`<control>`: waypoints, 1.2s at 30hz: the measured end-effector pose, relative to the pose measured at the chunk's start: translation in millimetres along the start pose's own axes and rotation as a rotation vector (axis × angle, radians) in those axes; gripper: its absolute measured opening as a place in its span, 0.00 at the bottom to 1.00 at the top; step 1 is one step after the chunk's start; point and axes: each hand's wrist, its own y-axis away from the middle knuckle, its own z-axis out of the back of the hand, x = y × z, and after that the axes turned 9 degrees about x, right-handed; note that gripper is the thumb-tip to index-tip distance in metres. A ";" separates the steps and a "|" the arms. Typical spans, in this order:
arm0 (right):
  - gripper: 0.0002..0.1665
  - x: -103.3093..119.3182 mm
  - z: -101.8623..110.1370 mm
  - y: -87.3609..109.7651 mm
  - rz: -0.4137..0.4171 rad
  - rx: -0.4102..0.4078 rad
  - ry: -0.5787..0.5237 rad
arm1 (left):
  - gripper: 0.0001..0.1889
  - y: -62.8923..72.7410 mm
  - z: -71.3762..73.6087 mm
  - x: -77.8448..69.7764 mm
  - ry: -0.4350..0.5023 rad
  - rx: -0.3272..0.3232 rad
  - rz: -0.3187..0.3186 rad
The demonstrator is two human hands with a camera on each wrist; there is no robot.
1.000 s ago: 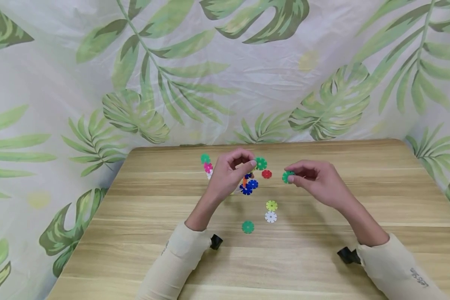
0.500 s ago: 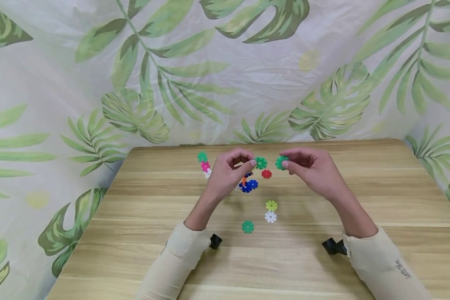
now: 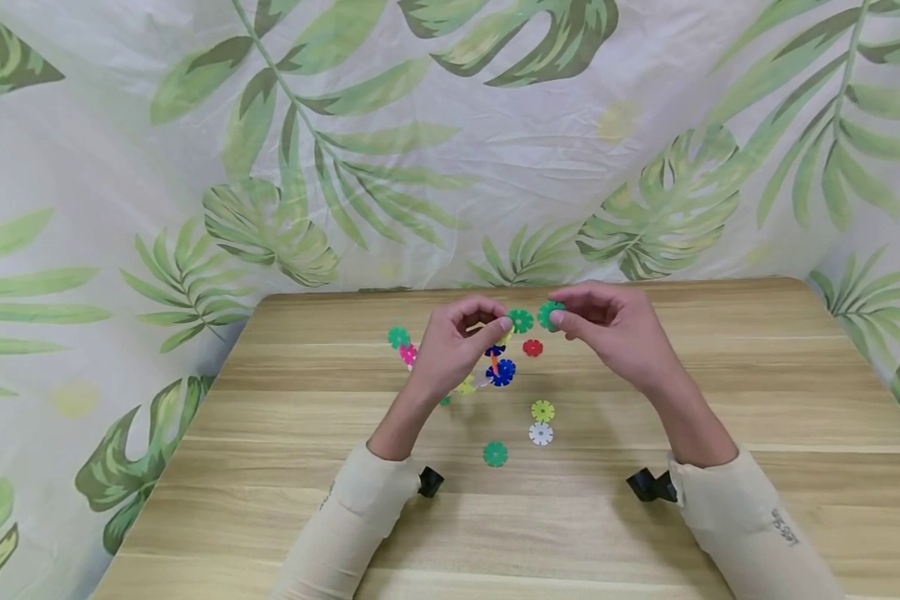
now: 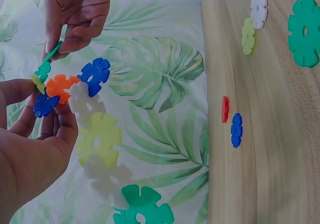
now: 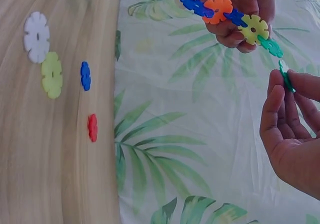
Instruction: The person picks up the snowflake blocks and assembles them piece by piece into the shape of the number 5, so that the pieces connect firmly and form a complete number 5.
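Observation:
My left hand (image 3: 457, 346) pinches a chain of interlocking snowflake discs near one end, by a yellow disc (image 5: 253, 29). A green end disc (image 3: 521, 320) juts out past its fingertips. Blue, orange (image 4: 61, 88), white and yellow discs follow along the chain, which hangs down with its far part behind the hand in the head view. My right hand (image 3: 622, 337) pinches a separate green disc (image 3: 549, 315) between thumb and fingers. In the right wrist view this disc (image 5: 286, 77) stands edge-on, close to the chain's green end (image 5: 271, 47).
Loose discs lie on the wooden table (image 3: 585, 533): green (image 3: 496, 454), yellow (image 3: 543, 411), white (image 3: 541, 433), red (image 3: 532, 347) and blue (image 4: 236, 130). A leaf-patterned cloth (image 3: 390, 167) hangs behind the table's back edge. Black wrist cameras (image 3: 431, 482) stick out from both sleeves.
My right hand has moved left and farther back with its green disc, up close to the chain's green end. The left hand has barely moved, while the chain's hanging part has swung.

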 end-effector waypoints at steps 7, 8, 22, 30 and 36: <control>0.14 -0.8 -2.9 -4.0 -0.012 0.005 -0.020 | 0.07 -0.2 0.5 -0.7 0.002 -0.002 0.012; 0.14 -1.2 -3.1 -4.5 -0.011 0.005 -0.027 | 0.07 -0.5 0.6 -0.5 0.002 -0.003 0.010; 0.16 -7.4 -7.9 -6.8 0.038 0.016 -0.119 | 0.07 -1.0 1.9 -0.6 -0.022 -0.009 -0.005; 0.16 -6.9 -10.3 -7.5 0.025 0.002 -0.170 | 0.06 -0.6 2.9 0.7 -0.031 -0.005 -0.022; 0.16 -7.4 -10.3 -7.5 0.020 -0.001 -0.183 | 0.05 -0.7 3.0 1.3 -0.031 -0.005 -0.027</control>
